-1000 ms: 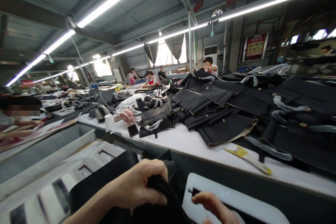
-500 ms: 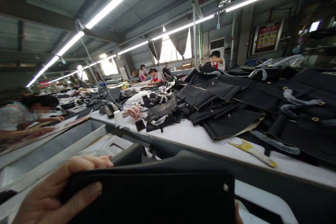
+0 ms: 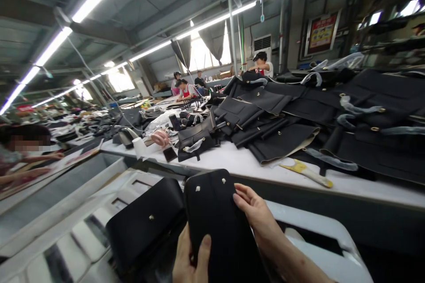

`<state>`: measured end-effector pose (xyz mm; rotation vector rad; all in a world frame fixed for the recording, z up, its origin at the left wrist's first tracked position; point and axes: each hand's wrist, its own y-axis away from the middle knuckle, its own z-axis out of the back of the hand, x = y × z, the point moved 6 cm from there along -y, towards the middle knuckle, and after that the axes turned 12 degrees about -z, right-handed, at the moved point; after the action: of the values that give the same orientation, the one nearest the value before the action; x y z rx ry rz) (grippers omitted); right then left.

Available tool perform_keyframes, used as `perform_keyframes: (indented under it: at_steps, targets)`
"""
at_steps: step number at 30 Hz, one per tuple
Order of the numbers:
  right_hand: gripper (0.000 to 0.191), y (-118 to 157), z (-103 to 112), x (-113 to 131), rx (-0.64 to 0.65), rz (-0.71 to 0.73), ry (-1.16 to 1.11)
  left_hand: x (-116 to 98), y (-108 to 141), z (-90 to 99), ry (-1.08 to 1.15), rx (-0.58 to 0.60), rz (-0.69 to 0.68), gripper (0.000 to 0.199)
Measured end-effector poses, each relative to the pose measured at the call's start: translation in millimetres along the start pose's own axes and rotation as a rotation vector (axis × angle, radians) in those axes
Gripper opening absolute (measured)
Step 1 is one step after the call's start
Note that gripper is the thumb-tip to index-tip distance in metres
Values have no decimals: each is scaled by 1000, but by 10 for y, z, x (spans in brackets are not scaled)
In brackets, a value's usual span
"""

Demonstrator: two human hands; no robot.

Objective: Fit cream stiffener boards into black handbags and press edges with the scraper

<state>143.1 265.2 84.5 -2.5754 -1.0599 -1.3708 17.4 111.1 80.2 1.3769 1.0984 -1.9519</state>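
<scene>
Between my two hands stands a black leather-like bag piece [image 3: 221, 225], tilted upright, with rounded top corners and two small pale metal fittings near its top. My left hand [image 3: 192, 256] grips its lower left edge, thumb across the front face. My right hand [image 3: 254, 210] is closed on the upper right edge, fingertips just below the right-hand fitting. Left of it is a second black bag part [image 3: 146, 225] with one small metal stud; how the two join is hidden.
A white worktable [image 3: 232, 159] carries a heap of black bag panels [image 3: 285, 141] and a yellow-and-white strip [image 3: 308, 172]. A pink fan [image 3: 160, 138] and white cup [image 3: 138, 146] stand there too. White padded pieces [image 3: 88, 239] fill the lower left. A co-worker [image 3: 26, 154] bends over at left.
The black bag piece has turned from lying wide to standing upright. My right hand has come into view on its right edge. My left hand has moved right and lower.
</scene>
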Motion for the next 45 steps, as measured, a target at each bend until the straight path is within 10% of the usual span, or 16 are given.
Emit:
perform_keyframes:
  at_steps: [6,13,25,35,45]
  targets:
    - [46,121,-170,-166,-169,167,380,-108,-210,208,-156,-164,-132,49]
    - [18,177,-362,-40,-296,277,635,34,-350,323,-219,-65,-40,50]
    - [42,56,-121,-137,-225,132,468,-114,-636,214,-265,98,-206,41]
    - [49,-145,-120,-68,-188,295,624,-214,-778,0,-145,259,-225,43]
    - [45,-40,-184,-121,-79,279,609,-54,-783,21,136,348,3,49]
